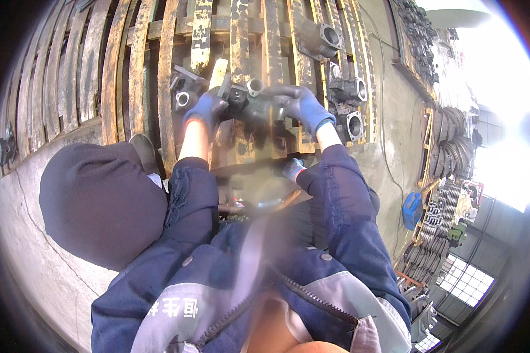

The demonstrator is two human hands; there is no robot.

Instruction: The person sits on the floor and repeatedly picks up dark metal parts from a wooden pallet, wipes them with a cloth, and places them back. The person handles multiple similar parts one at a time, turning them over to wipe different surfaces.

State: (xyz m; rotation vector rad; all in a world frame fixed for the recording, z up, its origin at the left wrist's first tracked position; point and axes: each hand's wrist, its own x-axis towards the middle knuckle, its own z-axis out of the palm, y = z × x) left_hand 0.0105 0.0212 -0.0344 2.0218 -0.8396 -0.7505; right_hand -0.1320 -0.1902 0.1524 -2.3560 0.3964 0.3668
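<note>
A dark metal pipe casting (pixel 250 109) with flanged ends and a round port is between my hands, above a wooden pallet (pixel 136 76). My left hand (pixel 208 110), in a blue and dark glove, is closed round its left flange. The gloved fingers of my right hand (pixel 303 107) curl over its right end, slightly blurred. A second flanged casting (pixel 185 88) lies just left of my left hand. To the right of my right hand, further castings (pixel 348 90) with round openings sit on the slats.
Another person in a dark cap (pixel 103 203) is close on my left. A gloved hand (pixel 293 169), apparently another person's, shows below my right wrist. One casting (pixel 322 41) sits at the far right of the pallet. A blue container (pixel 413 210) and stacked metal parts (pixel 453 141) stand further right.
</note>
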